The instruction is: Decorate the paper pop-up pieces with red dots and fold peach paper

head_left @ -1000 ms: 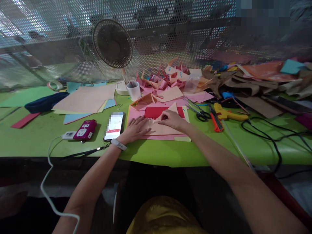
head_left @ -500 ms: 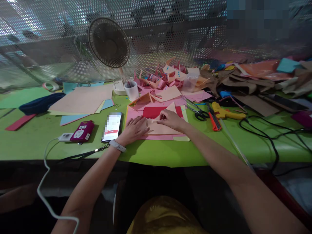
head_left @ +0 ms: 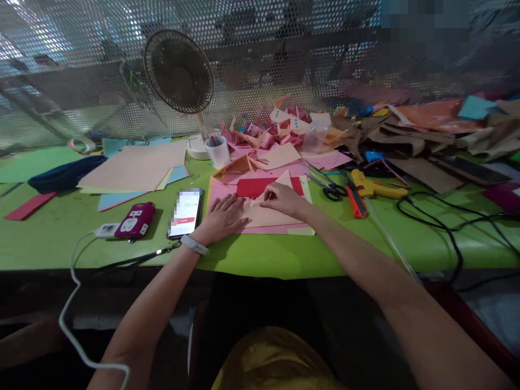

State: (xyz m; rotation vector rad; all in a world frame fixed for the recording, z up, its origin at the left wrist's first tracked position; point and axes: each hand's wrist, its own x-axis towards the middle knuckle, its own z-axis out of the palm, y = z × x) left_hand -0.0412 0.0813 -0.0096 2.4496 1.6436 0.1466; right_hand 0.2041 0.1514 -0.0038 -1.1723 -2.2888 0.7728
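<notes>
Currently, the left hand (head_left: 221,218) lies spread on the peach paper (head_left: 270,217) near the front edge of the counter (head_left: 260,259), while the right hand (head_left: 285,200) pinches a fold of it. Scissors (head_left: 328,186) lie to the right; a fan (head_left: 179,70) stands towards the back edge.

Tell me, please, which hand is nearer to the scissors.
Right. The right hand is on the peach paper, left of the scissors; the left hand lies farther left.

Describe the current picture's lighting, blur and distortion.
Head view: dim overall, bright spots showing through the perforated panel; head view: the right forearm looms large, likely wide-angle stretch; head view: the phone glows, partly pixelated; head view: detail at the right hand is soft.
</notes>
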